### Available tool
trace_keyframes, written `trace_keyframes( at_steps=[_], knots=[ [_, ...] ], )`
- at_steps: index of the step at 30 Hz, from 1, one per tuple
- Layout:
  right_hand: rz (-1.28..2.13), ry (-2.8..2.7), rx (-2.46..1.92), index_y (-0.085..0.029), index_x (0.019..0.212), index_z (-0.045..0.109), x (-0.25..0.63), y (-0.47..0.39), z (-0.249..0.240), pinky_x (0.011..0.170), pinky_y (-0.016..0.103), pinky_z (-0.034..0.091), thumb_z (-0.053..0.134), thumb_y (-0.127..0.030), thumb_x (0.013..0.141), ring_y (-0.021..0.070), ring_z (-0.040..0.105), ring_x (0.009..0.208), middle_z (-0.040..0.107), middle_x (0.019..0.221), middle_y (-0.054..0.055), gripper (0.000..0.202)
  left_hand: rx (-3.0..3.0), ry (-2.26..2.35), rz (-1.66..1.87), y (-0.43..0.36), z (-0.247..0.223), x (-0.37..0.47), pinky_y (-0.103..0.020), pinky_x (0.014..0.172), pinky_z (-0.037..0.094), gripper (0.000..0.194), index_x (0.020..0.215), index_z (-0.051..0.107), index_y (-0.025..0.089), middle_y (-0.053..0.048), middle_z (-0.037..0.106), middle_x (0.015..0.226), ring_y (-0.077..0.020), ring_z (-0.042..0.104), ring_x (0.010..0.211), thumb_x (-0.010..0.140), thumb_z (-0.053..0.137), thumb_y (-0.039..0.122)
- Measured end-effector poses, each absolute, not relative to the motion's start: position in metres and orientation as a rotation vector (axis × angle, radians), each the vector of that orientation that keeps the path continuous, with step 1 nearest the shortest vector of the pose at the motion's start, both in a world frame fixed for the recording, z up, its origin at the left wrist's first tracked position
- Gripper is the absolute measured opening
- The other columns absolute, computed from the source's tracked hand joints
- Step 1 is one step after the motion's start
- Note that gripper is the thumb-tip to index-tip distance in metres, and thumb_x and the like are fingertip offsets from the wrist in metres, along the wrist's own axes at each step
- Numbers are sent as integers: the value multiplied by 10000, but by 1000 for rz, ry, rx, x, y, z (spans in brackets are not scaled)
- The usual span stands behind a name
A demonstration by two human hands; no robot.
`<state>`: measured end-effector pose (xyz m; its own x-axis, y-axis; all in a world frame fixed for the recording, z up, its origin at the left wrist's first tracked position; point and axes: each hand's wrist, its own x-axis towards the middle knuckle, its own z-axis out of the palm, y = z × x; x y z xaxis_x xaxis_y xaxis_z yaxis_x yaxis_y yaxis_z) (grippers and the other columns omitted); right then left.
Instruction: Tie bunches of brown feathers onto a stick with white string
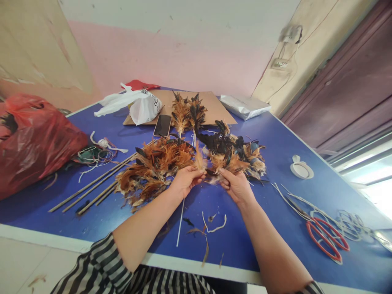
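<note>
My left hand [188,179] is closed in a pinch on a small bunch of pale orange feathers [199,158] that points up. A thin white stick [180,224] runs down from under this hand towards the table's front edge; I cannot tell whether the hand grips it. My right hand [234,185] pinches at the near edge of brown and black feathers [235,163]; which feather it holds is hard to make out. A large pile of rust-orange feathers [165,153] lies left of my hands. Behind them, two feather bunches [181,112] lie on cardboard.
On the blue table [241,241] lie wooden sticks [94,188], string, a phone [162,125], red-handled scissors [327,241] and a roll of white tape [301,169]. A red plastic bag [39,143] stands at left. White [145,108] and silver [245,106] packages flank the cardboard [219,108].
</note>
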<state>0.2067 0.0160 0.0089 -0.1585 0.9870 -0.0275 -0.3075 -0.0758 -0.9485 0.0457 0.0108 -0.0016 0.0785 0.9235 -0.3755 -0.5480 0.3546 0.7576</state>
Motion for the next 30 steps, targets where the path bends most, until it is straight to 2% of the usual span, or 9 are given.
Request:
trace_keyframes(
  at_steps=[6,12,17,22,25,30],
  knots=[
    [1508,-1154,-1000,-148,764,544,208,15,9,348,168,180,687,-290,639,22,251,381,396,491,-72,237,595,940,1135,7,0,47,-157,463,468,164,699,603,89,-64,654,680,-125,629,588,584,720,99],
    [1400,-1296,-1098,-157,673,524,205,15,2,349,182,208,681,-306,633,36,276,374,373,451,-75,220,692,935,1068,0,1,54,-163,489,467,183,704,634,73,-54,632,631,-106,609,561,572,739,143],
    [1449,-1251,-1092,-162,646,509,204,16,0,343,184,185,685,-310,624,33,251,363,351,428,-83,231,739,966,1081,1,-1,55,-185,485,455,230,701,643,79,-45,629,613,-107,593,545,530,761,178],
    [1511,-1191,-1081,-156,660,509,200,13,3,345,173,183,697,-309,615,28,261,364,354,419,-86,246,774,986,1079,1,-3,56,-173,456,418,220,679,649,85,-17,603,556,-75,536,481,527,757,201],
    [1540,-1190,-1075,-152,712,528,201,13,4,345,167,195,698,-319,613,28,278,376,405,457,-73,258,763,980,1067,2,-4,56,-181,480,426,200,656,651,86,-31,616,576,-83,547,505,526,755,196],
    [1580,-1187,-1021,-155,718,526,205,15,3,345,162,209,699,-318,612,27,280,386,398,475,-77,260,823,970,1039,1,-4,56,-192,508,427,186,661,669,94,-16,603,556,-70,514,485,531,746,202]
  ],
)
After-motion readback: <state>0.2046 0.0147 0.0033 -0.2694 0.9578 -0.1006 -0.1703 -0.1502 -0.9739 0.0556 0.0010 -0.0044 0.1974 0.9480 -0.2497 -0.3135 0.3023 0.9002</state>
